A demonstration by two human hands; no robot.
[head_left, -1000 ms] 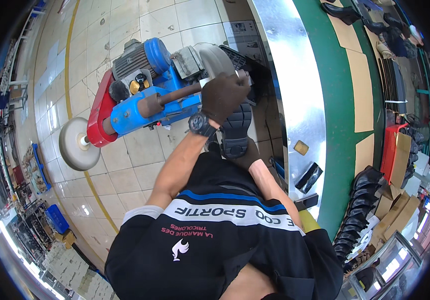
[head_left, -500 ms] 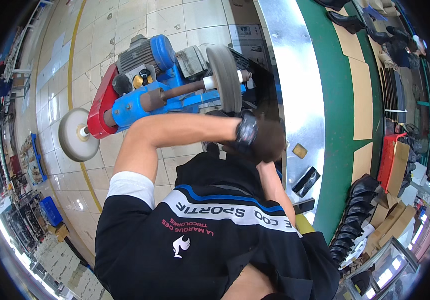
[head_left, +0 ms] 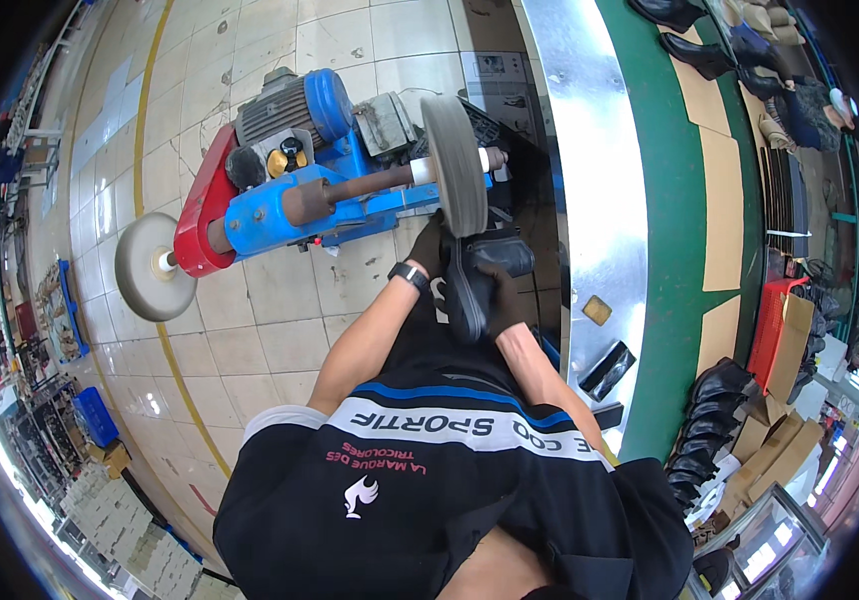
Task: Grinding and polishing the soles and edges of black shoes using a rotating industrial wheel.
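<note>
A black boot is held between my two hands, just below the rim of a grey buffing wheel. Its upper end appears to touch the wheel or lie right under it; I cannot tell which. My left hand, in a dark glove with a watch at the wrist, grips the boot's left side close to the wheel. On the other side my right hand, also gloved, is wrapped round it. Part of the fingers of both hands is hidden behind the boot.
The wheel sits on the shaft of a blue grinding machine with a red belt cover and a pale second wheel. At my right runs a metal-edged bench carrying a yellowish block and a row of black boots.
My left arm, which reached across to the right, has drawn back to the left. The boot now shows clearly between both hands under the wheel; the hands were blurred together near the bench before.
</note>
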